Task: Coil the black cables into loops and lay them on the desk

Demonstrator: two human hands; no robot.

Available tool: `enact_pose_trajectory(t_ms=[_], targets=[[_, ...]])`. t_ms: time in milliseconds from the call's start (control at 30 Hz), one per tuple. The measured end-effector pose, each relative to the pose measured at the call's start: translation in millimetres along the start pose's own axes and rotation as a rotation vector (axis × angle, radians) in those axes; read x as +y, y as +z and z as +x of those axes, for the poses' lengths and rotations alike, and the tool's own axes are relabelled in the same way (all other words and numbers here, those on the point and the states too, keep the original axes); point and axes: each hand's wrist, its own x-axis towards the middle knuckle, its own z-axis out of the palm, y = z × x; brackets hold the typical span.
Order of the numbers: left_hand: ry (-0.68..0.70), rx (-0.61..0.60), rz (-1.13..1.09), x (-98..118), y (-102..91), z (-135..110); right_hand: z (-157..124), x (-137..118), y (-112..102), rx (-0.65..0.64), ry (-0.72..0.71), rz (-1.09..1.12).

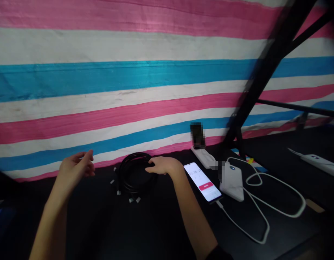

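Observation:
A coil of black cable point(123, 180) lies on the black table, with several small pale tags or connector ends along its left and front side. My right hand point(165, 165) is at the coil's right edge, thumb and fingers apart. Whether its fingertips touch the cable I cannot tell. To the left of the coil, my left hand point(77, 164) is raised with loosely curved fingers and nothing visible in it.
Right of my right arm lies a lit phone point(202, 182) on a white charging cable point(253, 231). Beyond it are a white power bank point(233, 184) and another white device point(203, 157). A black metal frame point(264, 79) slants before the striped sheet point(129, 79).

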Motion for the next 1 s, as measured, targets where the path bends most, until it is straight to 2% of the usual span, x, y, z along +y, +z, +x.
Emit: enact_pose_trajectory(t_ms=[200, 433, 667, 867, 1000], targets=[[0.034, 0.092, -0.052, 0.6, -2.6, -2.8, 0.7, 1.5, -0.1, 0.007, -0.032, -0.022], [0.016, 0.128, -0.061, -7.1, -1.5, 7.3, -0.9, -2.3, 1.5, 0.022, -0.037, -0.018], [0.049, 0.108, -0.037, -5.6, 1.7, 5.4, -2.0, -1.0, 0.3, 0.025, -0.044, -0.01], [0.095, 0.14, -0.037, -4.8, 1.6, 4.4, -2.7, -1.6, -0.7, 0.023, -0.045, -0.011], [0.162, 0.087, 0.013, 0.1, 16.4, -3.2, -2.3, -2.8, 0.5, 0.023, -0.063, -0.017]])
